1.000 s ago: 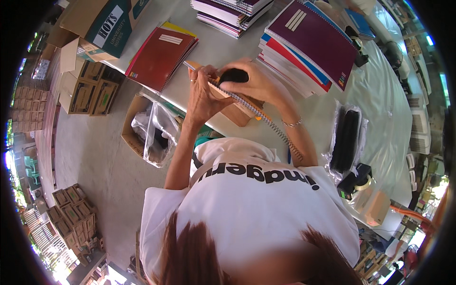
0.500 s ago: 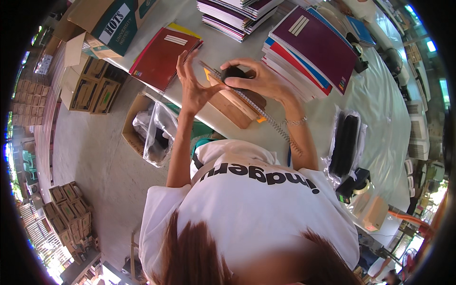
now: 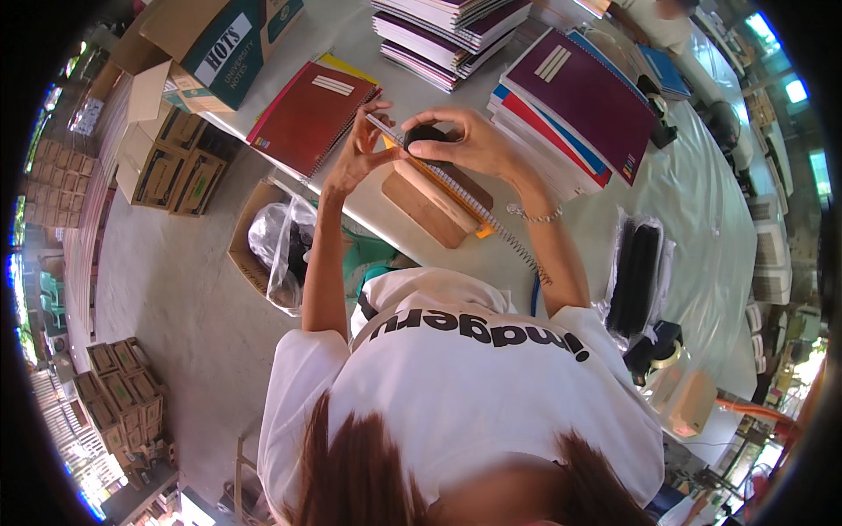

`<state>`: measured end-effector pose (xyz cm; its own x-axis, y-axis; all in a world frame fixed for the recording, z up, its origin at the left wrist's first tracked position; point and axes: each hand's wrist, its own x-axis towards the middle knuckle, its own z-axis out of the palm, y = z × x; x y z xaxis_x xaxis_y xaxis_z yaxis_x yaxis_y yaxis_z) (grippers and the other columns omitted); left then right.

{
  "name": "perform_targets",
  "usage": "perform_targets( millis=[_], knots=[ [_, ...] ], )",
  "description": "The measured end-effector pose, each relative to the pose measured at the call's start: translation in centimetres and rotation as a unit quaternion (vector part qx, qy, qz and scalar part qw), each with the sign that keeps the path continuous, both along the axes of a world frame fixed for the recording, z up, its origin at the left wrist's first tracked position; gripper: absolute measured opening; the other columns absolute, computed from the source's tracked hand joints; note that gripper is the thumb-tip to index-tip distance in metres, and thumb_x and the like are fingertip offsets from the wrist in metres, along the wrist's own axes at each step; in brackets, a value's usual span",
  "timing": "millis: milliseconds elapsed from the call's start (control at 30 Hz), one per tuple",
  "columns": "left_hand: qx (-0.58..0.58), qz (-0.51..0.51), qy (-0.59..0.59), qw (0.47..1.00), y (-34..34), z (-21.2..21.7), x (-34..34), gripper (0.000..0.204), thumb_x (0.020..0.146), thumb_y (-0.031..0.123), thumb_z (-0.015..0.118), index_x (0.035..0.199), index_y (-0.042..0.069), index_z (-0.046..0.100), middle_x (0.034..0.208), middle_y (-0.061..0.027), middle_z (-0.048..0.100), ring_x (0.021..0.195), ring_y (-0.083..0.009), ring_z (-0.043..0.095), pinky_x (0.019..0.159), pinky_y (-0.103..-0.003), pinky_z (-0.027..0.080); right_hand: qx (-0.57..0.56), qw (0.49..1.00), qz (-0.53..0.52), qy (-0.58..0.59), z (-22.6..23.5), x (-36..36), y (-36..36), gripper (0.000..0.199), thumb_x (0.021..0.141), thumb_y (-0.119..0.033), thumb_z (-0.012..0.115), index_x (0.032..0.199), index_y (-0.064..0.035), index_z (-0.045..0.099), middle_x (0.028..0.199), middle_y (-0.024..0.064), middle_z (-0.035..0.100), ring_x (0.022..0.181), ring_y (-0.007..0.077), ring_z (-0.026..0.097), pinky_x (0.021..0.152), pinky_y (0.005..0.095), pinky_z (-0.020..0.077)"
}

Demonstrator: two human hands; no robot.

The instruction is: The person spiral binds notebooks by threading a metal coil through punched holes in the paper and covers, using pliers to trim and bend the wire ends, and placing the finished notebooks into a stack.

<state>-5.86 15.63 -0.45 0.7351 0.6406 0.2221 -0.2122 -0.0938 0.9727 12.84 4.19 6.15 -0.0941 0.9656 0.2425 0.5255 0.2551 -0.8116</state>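
An upright notebook point(image 3: 455, 193), seen along its edge, stands by a wooden block point(image 3: 419, 209) with an orange-yellow piece showing at both ends. My left hand point(image 3: 353, 159) pinches the notebook's far end between thumb and fingers. My right hand point(image 3: 481, 145) is curled around a black rounded object point(image 3: 424, 138), held against the notebook's edge; its exact kind I cannot make out. A spiral wire coil point(image 3: 519, 248) runs along the notebook's edge, and its loose end reaches out beside my right forearm.
Red-covered notebooks point(image 3: 307, 112) lie left of my hands. A stack of purple-covered notebooks point(image 3: 574, 96) stands right, another notebook stack point(image 3: 447, 39) beyond. Black coils in clear plastic point(image 3: 638, 272) and a tape dispenser point(image 3: 656, 349) lie right. Left are cartons point(image 3: 162, 167) and a plastic-lined box point(image 3: 250, 263).
My left fingers have come in from a spread position and now close on the notebook's far end. My right hand keeps the black object at the edge, shifted only slightly.
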Motion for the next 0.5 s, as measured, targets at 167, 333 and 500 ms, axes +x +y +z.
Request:
perform_targets(
  millis=[167,333,500],
  knots=[
    [-0.087,-0.039,-0.043,0.994,1.2,-1.3,-0.2,0.051,0.078,0.005,0.073,0.121,0.015,0.047,0.114,0.001,0.046,0.113,-0.0113,0.044,0.102,-0.031,0.03,-0.103,0.984,-0.097,-0.111,0.9,-0.2,2.0,0.039,0.081,-0.028,0.073,0.106,0.0007,0.066,0.099,0.0102,0.068,0.09,0.0134,0.063,0.081,0.0296,0.05],
    [-0.103,-0.056,-0.048,0.992,1.6,-1.6,0.5,0.04,0.084,0.014,0.07,0.119,0.015,0.049,0.112,0.0021,0.05,0.114,-0.0123,0.047,0.102,-0.031,0.03,-0.056,0.998,0.002,0.022,-0.5,1.5,3.0,0.035,0.084,-0.027,0.069,0.108,-0.0027,0.067,0.097,0.0088,0.07,0.089,0.0146,0.064,0.078,0.0312,0.0507],
    [-0.098,-0.047,-0.066,0.992,1.4,-1.8,-0.2,0.034,0.088,0.013,0.065,0.119,0.014,0.05,0.11,0.0025,0.05,0.113,-0.0111,0.045,0.102,-0.03,0.028,-0.159,0.981,-0.016,0.109,-1.8,1.0,2.6,0.033,0.083,-0.02,0.069,0.112,-0.0045,0.067,0.096,0.0041,0.069,0.088,0.0147,0.063,0.076,0.0284,0.0504]
  ],
)
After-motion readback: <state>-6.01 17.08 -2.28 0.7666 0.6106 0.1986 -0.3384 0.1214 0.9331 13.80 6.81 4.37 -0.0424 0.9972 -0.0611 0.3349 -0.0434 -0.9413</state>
